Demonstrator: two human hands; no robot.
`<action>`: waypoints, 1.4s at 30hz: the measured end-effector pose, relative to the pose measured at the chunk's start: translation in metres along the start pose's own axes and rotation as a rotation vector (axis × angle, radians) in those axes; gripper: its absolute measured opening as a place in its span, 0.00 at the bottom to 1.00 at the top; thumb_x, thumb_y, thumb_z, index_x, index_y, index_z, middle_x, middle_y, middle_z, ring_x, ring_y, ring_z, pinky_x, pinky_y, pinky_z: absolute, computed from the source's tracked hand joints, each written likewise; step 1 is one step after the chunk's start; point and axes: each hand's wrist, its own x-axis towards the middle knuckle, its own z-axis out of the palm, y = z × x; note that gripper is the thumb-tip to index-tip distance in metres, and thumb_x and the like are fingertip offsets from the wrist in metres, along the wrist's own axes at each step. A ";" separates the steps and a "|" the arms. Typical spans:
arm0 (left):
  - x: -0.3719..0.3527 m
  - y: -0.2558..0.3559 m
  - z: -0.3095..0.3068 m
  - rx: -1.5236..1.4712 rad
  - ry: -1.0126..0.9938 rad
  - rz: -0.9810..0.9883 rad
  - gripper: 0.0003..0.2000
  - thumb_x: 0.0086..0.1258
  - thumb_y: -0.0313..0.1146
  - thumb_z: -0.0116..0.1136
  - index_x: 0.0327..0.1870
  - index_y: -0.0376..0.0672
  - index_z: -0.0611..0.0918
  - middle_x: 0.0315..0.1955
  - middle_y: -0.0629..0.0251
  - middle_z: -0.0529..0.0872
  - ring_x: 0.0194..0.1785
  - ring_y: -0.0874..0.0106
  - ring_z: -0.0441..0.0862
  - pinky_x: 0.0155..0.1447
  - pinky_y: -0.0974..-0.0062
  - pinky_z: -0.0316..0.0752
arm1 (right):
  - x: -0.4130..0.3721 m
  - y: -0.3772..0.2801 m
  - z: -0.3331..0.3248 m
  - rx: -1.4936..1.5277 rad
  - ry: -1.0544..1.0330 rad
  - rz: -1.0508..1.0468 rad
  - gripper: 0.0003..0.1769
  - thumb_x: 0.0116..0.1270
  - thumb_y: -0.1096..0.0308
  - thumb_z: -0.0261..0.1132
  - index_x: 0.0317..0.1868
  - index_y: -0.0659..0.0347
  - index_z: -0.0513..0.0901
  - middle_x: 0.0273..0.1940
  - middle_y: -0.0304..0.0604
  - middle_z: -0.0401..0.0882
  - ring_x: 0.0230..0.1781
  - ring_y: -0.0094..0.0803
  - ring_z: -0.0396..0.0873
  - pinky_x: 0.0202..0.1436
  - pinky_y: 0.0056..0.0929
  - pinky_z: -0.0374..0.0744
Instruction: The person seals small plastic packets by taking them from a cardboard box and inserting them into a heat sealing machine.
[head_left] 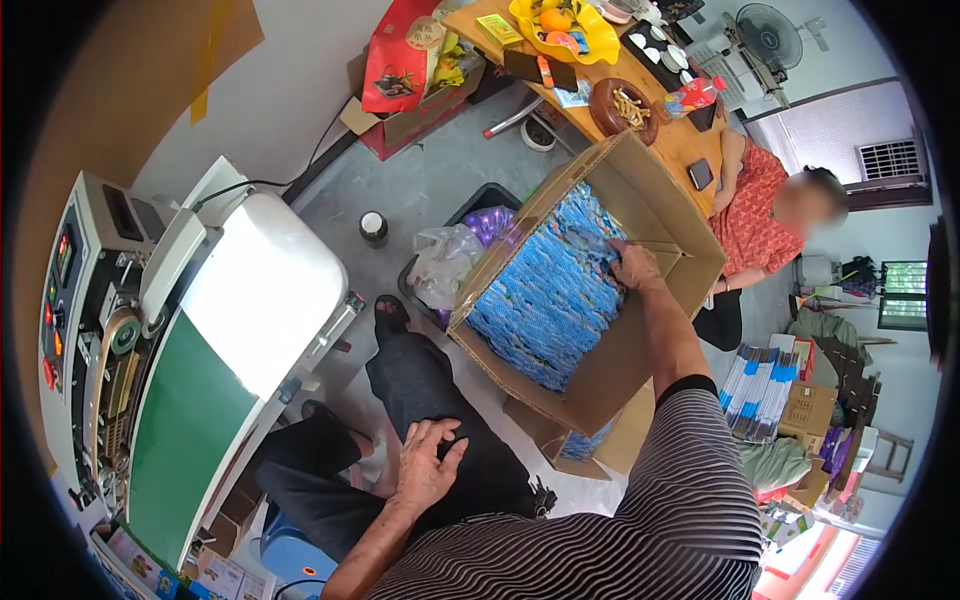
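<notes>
A large open cardboard box (690, 215) stands tilted in view to my right. Rows of small blue packets (545, 300) with crimped edges fill much of it. My right hand (636, 266) reaches inside over the upper edge of the rows. Its fingers are closed on a blue packet (594, 242), partly blurred at the fingertips. My left hand (430, 462) rests on my dark trouser leg, its fingers apart and holding nothing.
At left stands a machine (70, 290) with a green conveyor belt (190, 420) and white metal tray (265, 290). A black bin (490, 195) is behind the box. A person in red (765, 210) sits by the wooden table (590, 75). Cartons (810, 405) are stacked at right.
</notes>
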 end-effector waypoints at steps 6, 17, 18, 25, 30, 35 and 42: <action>0.005 0.004 0.001 -0.011 -0.023 -0.027 0.15 0.66 0.28 0.73 0.52 0.42 0.84 0.38 0.61 0.82 0.46 0.58 0.79 0.51 0.64 0.77 | -0.007 -0.030 0.024 -0.160 0.286 -0.027 0.40 0.64 0.61 0.68 0.77 0.47 0.66 0.68 0.57 0.74 0.58 0.58 0.83 0.60 0.54 0.83; 0.010 0.004 0.001 -0.004 -0.037 0.013 0.14 0.66 0.29 0.72 0.52 0.42 0.85 0.37 0.62 0.83 0.44 0.60 0.81 0.49 0.65 0.78 | 0.016 -0.014 0.034 -0.101 0.190 0.004 0.37 0.71 0.63 0.63 0.78 0.52 0.62 0.70 0.60 0.72 0.62 0.61 0.80 0.65 0.54 0.80; 0.009 0.004 0.000 -0.006 -0.034 0.013 0.14 0.66 0.29 0.72 0.52 0.42 0.85 0.37 0.62 0.83 0.44 0.60 0.81 0.49 0.65 0.78 | 0.016 -0.016 0.031 -0.113 0.178 0.003 0.36 0.71 0.62 0.64 0.77 0.52 0.63 0.69 0.60 0.72 0.61 0.60 0.81 0.64 0.53 0.80; 0.005 0.000 -0.002 -0.037 -0.009 0.084 0.14 0.67 0.27 0.72 0.53 0.42 0.85 0.37 0.62 0.84 0.43 0.61 0.82 0.49 0.69 0.79 | -0.022 -0.017 0.004 -0.110 0.203 -0.086 0.38 0.69 0.70 0.64 0.79 0.55 0.64 0.69 0.63 0.74 0.63 0.61 0.79 0.68 0.52 0.78; 0.000 -0.009 -0.004 -0.139 -0.073 0.033 0.12 0.70 0.26 0.70 0.53 0.40 0.85 0.36 0.65 0.84 0.40 0.70 0.82 0.46 0.76 0.78 | -0.074 -0.037 -0.047 -0.019 0.144 -0.080 0.39 0.63 0.78 0.66 0.76 0.60 0.67 0.65 0.66 0.77 0.63 0.60 0.80 0.67 0.52 0.78; 0.009 -0.015 0.000 -0.437 -0.095 -0.113 0.15 0.73 0.26 0.69 0.58 0.39 0.82 0.39 0.71 0.83 0.39 0.81 0.79 0.44 0.80 0.76 | -0.103 -0.038 -0.065 0.080 0.162 -0.318 0.37 0.62 0.81 0.62 0.74 0.64 0.70 0.54 0.68 0.84 0.58 0.61 0.82 0.64 0.52 0.78; 0.098 0.056 -0.016 -0.405 0.015 0.133 0.31 0.67 0.28 0.75 0.70 0.39 0.74 0.54 0.64 0.84 0.51 0.77 0.81 0.57 0.76 0.77 | -0.161 -0.088 -0.088 0.233 0.067 -0.529 0.31 0.67 0.79 0.58 0.72 0.59 0.73 0.44 0.63 0.85 0.44 0.55 0.84 0.53 0.45 0.81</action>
